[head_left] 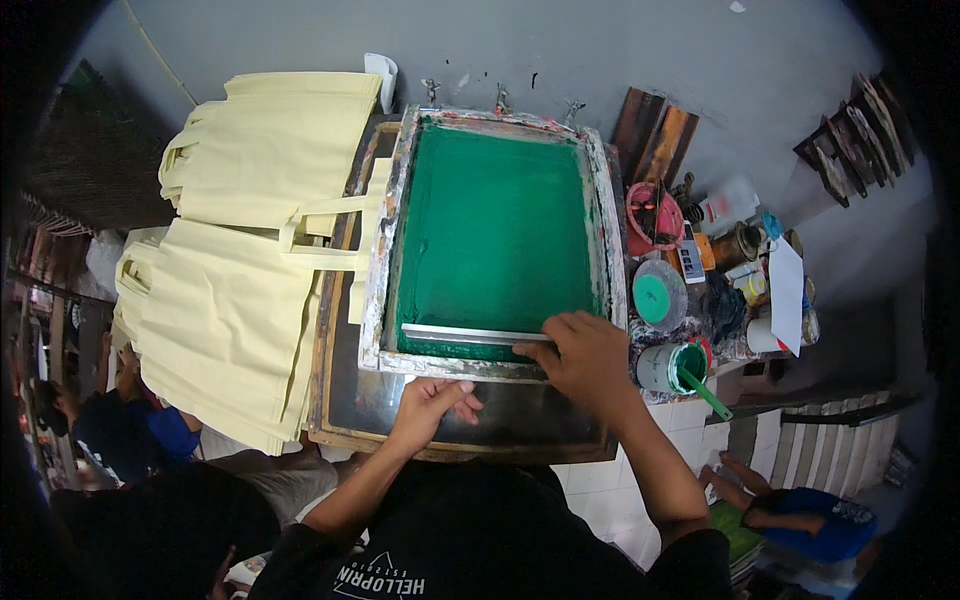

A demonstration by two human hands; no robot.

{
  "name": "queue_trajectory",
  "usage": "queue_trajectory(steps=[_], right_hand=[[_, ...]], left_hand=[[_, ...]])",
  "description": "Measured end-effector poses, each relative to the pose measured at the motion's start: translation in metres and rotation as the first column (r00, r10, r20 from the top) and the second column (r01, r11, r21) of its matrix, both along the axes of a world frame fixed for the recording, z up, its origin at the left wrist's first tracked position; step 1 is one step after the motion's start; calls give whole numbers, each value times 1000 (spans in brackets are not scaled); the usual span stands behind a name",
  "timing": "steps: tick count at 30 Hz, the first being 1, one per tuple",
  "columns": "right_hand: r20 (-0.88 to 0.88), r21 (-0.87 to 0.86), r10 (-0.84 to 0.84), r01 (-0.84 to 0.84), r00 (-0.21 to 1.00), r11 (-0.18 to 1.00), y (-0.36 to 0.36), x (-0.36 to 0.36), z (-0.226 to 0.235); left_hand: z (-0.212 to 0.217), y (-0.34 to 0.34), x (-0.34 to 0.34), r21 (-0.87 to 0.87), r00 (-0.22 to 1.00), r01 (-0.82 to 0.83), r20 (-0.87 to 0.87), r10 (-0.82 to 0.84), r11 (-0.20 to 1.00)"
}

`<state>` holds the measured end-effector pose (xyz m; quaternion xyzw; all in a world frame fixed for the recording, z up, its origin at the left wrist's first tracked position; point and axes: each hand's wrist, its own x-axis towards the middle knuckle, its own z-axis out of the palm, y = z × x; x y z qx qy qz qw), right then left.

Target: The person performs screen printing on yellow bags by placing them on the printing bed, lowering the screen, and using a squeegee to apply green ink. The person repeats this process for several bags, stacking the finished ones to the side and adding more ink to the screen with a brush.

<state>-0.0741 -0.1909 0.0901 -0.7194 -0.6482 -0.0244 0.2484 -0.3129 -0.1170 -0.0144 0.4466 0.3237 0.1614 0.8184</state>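
My right hand (585, 362) is closed around the right end of a squeegee (460, 335) with a pale, straight bar. The squeegee lies crosswise near the close edge of a screen-printing frame (372, 290), its lower side in green ink. Green ink (500, 230) covers most of the mesh inside the frame. Just below the frame's near edge is my left hand (436, 405), its fingers loosely bent and apart, with nothing seen in them. Under the frame, a cream tote bag (372, 240) shows at the left, its straps sticking out.
Piles of cream tote bags (220, 310) lie left of the frame. At the right stand a bucket of green ink (660, 368) with a green-handled tool, a bowl of green ink (655, 297), a pink basket (655, 215) and a phone (690, 255). Other people are at both sides.
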Motion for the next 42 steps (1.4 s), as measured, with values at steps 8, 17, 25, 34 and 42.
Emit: queue_trajectory(steps=[8, 17, 25, 34, 42], right_hand=[[118, 110, 46, -59, 992, 992, 96, 70, -35], [17, -246, -96, 97, 995, 964, 239, 176, -11], [223, -94, -168, 193, 960, 977, 233, 163, -36], [249, 78, -163, 148, 955, 986, 198, 136, -51], [217, -12, -114, 119, 970, 993, 137, 90, -46]], left_hand=[[3, -1, -2, -23, 999, 24, -24, -25, 999], [17, 7, -8, -536, 996, 19, 86, 32, 844], [91, 140, 75, 642, 971, 219, -215, -101, 735], [76, 264, 157, 965, 941, 212, -244, 233, 155], [76, 205, 106, 947, 936, 240, -285, 209, 215]])
